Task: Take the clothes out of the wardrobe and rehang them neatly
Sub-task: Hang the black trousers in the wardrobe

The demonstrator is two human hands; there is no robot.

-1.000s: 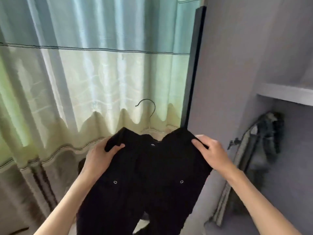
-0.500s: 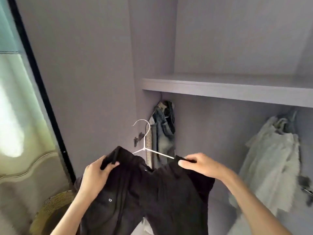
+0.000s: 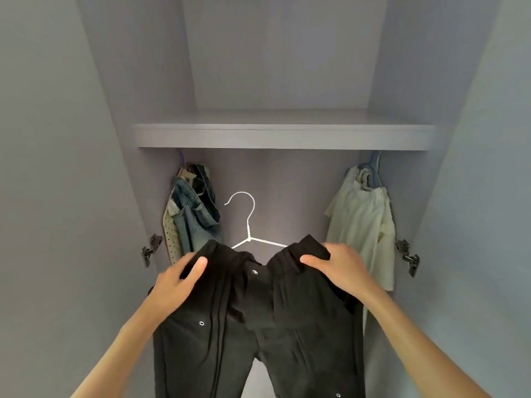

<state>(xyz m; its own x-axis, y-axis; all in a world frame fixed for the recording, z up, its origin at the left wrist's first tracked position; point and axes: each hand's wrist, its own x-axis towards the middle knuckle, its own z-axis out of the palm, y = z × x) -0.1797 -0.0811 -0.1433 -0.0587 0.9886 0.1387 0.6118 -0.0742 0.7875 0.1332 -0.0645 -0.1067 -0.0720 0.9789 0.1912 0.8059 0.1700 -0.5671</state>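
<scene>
Swung from curtain to wardrobe (image 3: 284, 136), my left hand (image 3: 175, 282) and right hand (image 3: 342, 268) pinch black trousers (image 3: 258, 334) on the white hanger (image 3: 248, 225).

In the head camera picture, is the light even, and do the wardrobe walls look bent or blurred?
Head view: light is soft and dim, without glare; the black trousers lose most fold detail. The wide lens bows the side walls outward. The shelf, white hanger and both hands are fairly sharp; the hanging clothes are slightly soft.
</scene>
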